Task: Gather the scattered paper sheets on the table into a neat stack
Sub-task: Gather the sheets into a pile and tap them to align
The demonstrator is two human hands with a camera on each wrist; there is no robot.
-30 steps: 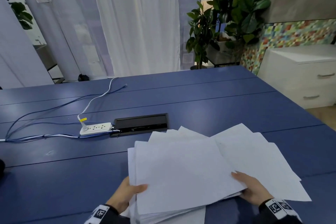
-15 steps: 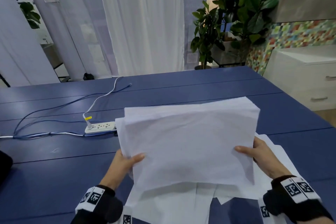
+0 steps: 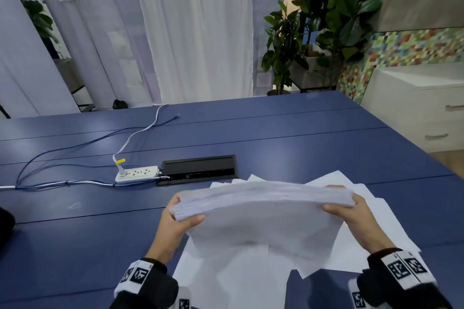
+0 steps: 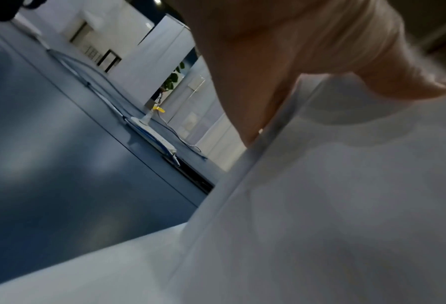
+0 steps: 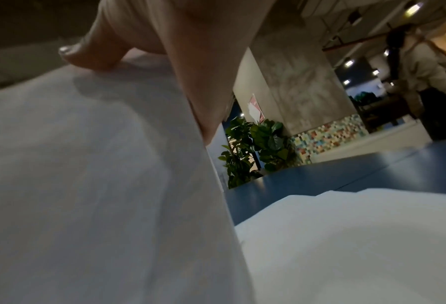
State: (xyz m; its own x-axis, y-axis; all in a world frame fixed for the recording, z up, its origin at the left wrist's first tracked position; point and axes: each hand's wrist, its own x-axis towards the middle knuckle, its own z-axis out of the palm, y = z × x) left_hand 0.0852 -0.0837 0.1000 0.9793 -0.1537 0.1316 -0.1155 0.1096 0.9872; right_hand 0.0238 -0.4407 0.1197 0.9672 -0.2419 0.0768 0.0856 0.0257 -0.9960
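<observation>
A thick bundle of white paper sheets (image 3: 263, 213) is held up on edge above the blue table (image 3: 75, 246), its upper edge bowed and its lower edge hanging toward the sheets below. My left hand (image 3: 180, 218) grips the bundle's left side, thumb on the near face. My right hand (image 3: 349, 208) grips its right side. Several loose sheets (image 3: 376, 228) lie fanned out flat on the table under and to the right of the bundle. In the left wrist view the thumb (image 4: 385, 67) presses on the paper (image 4: 346, 205). The right wrist view shows the bundle (image 5: 99, 185) and the loose sheets (image 5: 359, 236).
A white power strip (image 3: 136, 173) with blue and white cables (image 3: 62, 158) lies at the left. A black cable hatch (image 3: 198, 168) is set in the table just behind the papers. White drawers (image 3: 426, 108) and potted plants (image 3: 321, 20) stand beyond the table's right edge.
The bundle, first lying flat, was lifted with its face toward me. Now it is lowered and tipped away so its top edge shows, with both hands gripping its sides.
</observation>
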